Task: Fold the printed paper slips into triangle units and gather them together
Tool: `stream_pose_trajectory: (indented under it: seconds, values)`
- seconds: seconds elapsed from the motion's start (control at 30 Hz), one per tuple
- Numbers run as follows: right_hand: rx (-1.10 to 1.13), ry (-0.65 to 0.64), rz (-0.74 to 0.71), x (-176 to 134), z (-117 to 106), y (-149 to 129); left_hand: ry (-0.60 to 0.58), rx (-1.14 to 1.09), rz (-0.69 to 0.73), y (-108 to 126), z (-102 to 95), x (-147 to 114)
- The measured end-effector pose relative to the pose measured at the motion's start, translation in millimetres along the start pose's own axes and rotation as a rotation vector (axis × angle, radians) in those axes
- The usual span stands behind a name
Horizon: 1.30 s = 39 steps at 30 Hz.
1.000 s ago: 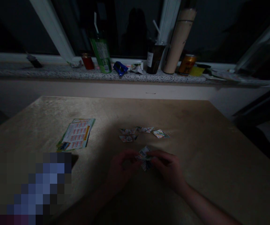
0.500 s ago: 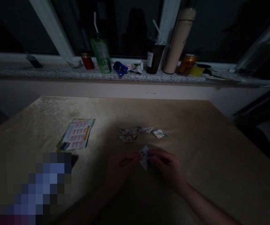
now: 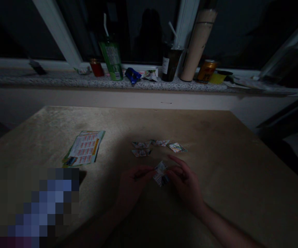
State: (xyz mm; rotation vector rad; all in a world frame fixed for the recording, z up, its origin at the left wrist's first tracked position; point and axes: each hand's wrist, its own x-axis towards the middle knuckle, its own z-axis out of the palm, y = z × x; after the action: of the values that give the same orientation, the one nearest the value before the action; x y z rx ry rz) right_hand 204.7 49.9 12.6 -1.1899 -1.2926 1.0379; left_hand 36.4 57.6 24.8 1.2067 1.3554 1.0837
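**Folded paper square (image 3: 161, 175) pinched from both sides over a dim table (image 3: 216, 129)**

The folded paper square was between the two hands, near the front of the table, turned so that its corners pointed up, down and sideways. Whether it touched the tabletop could not be told in the poor light.

The left hand (image 3: 133, 182) had its thumb and forefinger closed on the paper's left corner. The right hand (image 3: 187, 182) gripped the right edge with its thumb and bent fingers, while its forefinger stood out, lifted off the paper and pointing towards the back of the table.

Just beyond the hands lay four smaller folded papers: a boat-like one (image 3: 141, 153) nearest, a second boat-like one (image 3: 140, 145) just behind it, a flat pointed one (image 3: 160, 142) to the right, and a diamond-shaped one (image 3: 177, 147) at the right end. A stack of printed leaflets (image 3: 85, 148) lay well apart on the left, and a blurred-out patch (image 3: 42, 206) covered the lower left corner.

On the speckled windowsill (image 3: 68, 81) behind stood a red jar (image 3: 96, 68), a green container (image 3: 112, 60) with a straw, a dark cup (image 3: 171, 63), a tall flask (image 3: 198, 44) and an orange can (image 3: 207, 71). A blue wrapper (image 3: 132, 75) lay between the green container and the cup.
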Motion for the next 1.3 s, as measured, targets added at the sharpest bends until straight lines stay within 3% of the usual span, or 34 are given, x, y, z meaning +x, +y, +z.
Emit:
stream_pose_trajectory:
  seconds: [0.23,0.5,0.67,1.03,1.3]
  values:
    - [-0.023,-0.014,0.062,2.8,-0.1,2.9,0.005,0.062,-0.007,-0.5,0.1,0.0]
    - [-0.086,0.031,0.036,0.2,0.0,-0.4,-0.257,0.131,0.061,-8.9,-1.5,-1.4]
    - [-0.094,0.024,0.044,-0.7,0.3,0.4,-0.179,0.283,0.049,-7.4,-0.8,-0.5]
    - [0.004,0.010,0.100,0.2,2.3,-1.7,-0.215,0.295,0.084,-7.8,-2.5,1.0]
    - [-0.058,-0.032,0.053,-1.9,3.8,-2.4,-0.414,0.281,0.131,-10.6,-1.4,-0.6]
